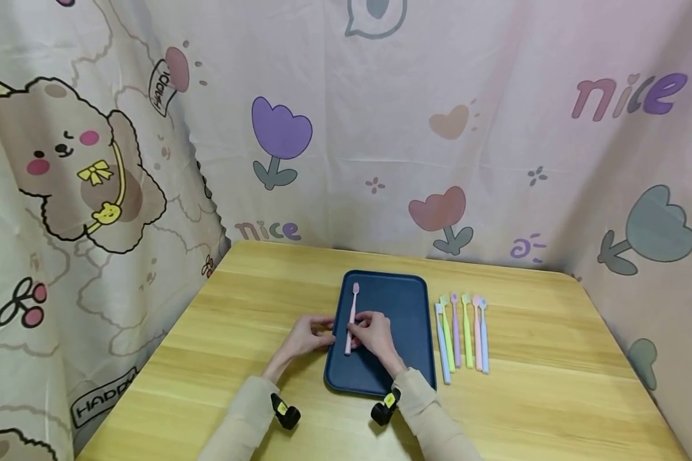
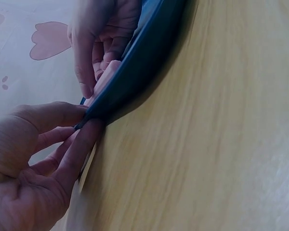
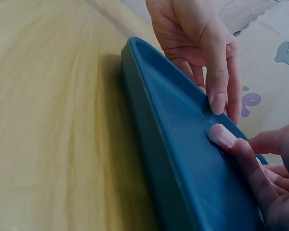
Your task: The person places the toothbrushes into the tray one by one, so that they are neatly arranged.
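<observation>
A dark blue tray [image 1: 403,307] lies on the wooden table [image 1: 207,333]. A pink toothbrush [image 1: 354,306] lies lengthwise along the tray's left side, head pointing away from me. My right hand [image 1: 362,333] pinches the handle's near end; in the right wrist view the pink toothbrush [image 3: 221,135] sticks out past my right hand [image 3: 260,163]. My left hand [image 1: 325,330] holds the tray's left rim between thumb and fingers. The left wrist view shows my left hand [image 2: 74,130] at the tray [image 2: 144,62] edge, thumb above and finger below.
Several pastel toothbrushes [image 1: 464,333] lie in a row on the table just right of the tray. Printed cloth [image 1: 380,128] hangs behind and on both sides of the table. Bare wood shows to the left and in front of the tray.
</observation>
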Demonstrator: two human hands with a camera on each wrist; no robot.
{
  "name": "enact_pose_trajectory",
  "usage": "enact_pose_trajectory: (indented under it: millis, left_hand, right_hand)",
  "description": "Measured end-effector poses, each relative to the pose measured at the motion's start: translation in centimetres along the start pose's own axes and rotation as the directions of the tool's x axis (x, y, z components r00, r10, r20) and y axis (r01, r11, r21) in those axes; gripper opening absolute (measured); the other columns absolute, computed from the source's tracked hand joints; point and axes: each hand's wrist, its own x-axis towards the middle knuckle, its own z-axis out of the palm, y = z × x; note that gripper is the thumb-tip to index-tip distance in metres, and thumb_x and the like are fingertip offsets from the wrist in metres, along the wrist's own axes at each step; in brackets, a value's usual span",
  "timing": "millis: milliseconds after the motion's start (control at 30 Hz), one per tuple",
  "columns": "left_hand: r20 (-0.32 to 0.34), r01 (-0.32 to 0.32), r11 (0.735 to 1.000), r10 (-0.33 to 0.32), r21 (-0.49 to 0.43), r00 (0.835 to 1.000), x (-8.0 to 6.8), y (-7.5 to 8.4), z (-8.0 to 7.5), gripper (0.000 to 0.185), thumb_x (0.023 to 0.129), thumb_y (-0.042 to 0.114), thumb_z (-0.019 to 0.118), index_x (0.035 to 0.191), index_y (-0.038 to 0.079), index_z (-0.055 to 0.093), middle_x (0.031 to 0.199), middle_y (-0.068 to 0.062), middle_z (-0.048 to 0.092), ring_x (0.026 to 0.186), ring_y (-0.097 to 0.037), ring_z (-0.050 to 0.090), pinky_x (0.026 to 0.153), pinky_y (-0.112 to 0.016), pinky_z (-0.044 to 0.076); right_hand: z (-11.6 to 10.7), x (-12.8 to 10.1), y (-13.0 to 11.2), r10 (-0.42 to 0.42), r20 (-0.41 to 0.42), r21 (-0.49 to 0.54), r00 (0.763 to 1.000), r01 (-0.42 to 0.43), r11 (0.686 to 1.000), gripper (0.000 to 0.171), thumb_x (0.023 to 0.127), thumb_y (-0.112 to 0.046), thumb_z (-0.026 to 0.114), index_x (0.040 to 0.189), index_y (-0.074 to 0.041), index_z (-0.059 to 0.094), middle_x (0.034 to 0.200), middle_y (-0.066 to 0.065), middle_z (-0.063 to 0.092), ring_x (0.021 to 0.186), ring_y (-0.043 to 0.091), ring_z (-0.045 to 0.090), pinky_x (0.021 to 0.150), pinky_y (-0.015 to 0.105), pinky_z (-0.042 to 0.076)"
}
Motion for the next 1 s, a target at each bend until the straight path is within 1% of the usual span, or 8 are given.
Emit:
enact_pose_trajectory:
  millis: [133,233,467,567,767,1000]
  left_hand:
    - [-0.013,0.008,1.000,-0.009,-0.009,1.000,-0.01,-0.15,0.07,0.050,0.087,-0.001,0.071,0.133,-0.015,0.056,0.121,-0.036,0.064,0.083,-0.021,0.073,0.067,-0.030,0.063]
    - [-0.023,0.008,1.000,-0.009,-0.012,1.000,0.03,-0.13,0.13,0.050,0.087,-0.002,0.071,0.133,-0.014,0.057,0.121,-0.036,0.065,0.083,-0.022,0.073,0.067,-0.031,0.063]
    - [-0.022,0.000,1.000,0.000,-0.020,1.000,0.02,-0.40,0.17,0.050,0.087,-0.002,0.071,0.133,-0.014,0.056,0.120,-0.036,0.064,0.081,-0.018,0.072,0.066,-0.030,0.063]
    - [-0.022,-0.001,1.000,0.001,-0.028,1.000,0.03,-0.45,0.24,0.049,0.087,-0.003,0.070,0.133,-0.015,0.056,0.121,-0.037,0.064,0.083,-0.019,0.073,0.066,-0.031,0.063]
    - [-0.029,0.016,1.000,-0.017,-0.015,0.999,0.00,-0.34,0.40,0.050,0.087,-0.003,0.070,0.133,-0.015,0.056,0.123,-0.037,0.063,0.087,-0.024,0.074,0.067,-0.031,0.063]
    - [-0.032,0.039,0.999,-0.039,-0.003,0.999,0.17,-0.29,0.44,0.050,0.087,-0.002,0.070,0.134,-0.013,0.056,0.124,-0.036,0.063,0.086,-0.022,0.074,0.069,-0.033,0.064]
  right_hand:
    - [0.17,0.01,-0.01,-0.017,-0.024,-0.017,1.000,0.016,1.000,0.028,0.090,-0.007,0.071,0.112,0.009,0.068,0.074,0.014,0.072,0.047,0.005,0.063,0.050,0.029,0.059]
    - [0.21,0.01,-0.08,-0.020,-0.038,-0.028,0.999,0.019,0.999,0.028,0.089,-0.007,0.072,0.112,0.008,0.069,0.074,0.015,0.072,0.047,0.005,0.063,0.050,0.028,0.059]
    - [0.36,-0.09,0.02,0.004,-0.021,0.003,1.000,-0.004,1.000,0.027,0.091,-0.008,0.072,0.113,0.007,0.068,0.074,0.012,0.072,0.048,0.006,0.063,0.051,0.029,0.060]
    - [0.39,-0.13,0.05,-0.003,-0.022,-0.001,1.000,0.003,1.000,0.027,0.090,-0.007,0.072,0.113,0.007,0.068,0.074,0.013,0.072,0.048,0.006,0.063,0.051,0.029,0.059]
    - [0.40,-0.22,-0.01,-0.005,-0.018,0.005,1.000,0.005,1.000,0.026,0.091,-0.007,0.071,0.113,0.007,0.068,0.075,0.013,0.072,0.049,0.006,0.064,0.052,0.029,0.060]
    - [0.25,-0.26,-0.09,-0.014,-0.019,0.007,1.000,0.014,1.000,0.026,0.091,-0.007,0.071,0.113,0.008,0.068,0.075,0.014,0.073,0.049,0.006,0.064,0.051,0.029,0.060]
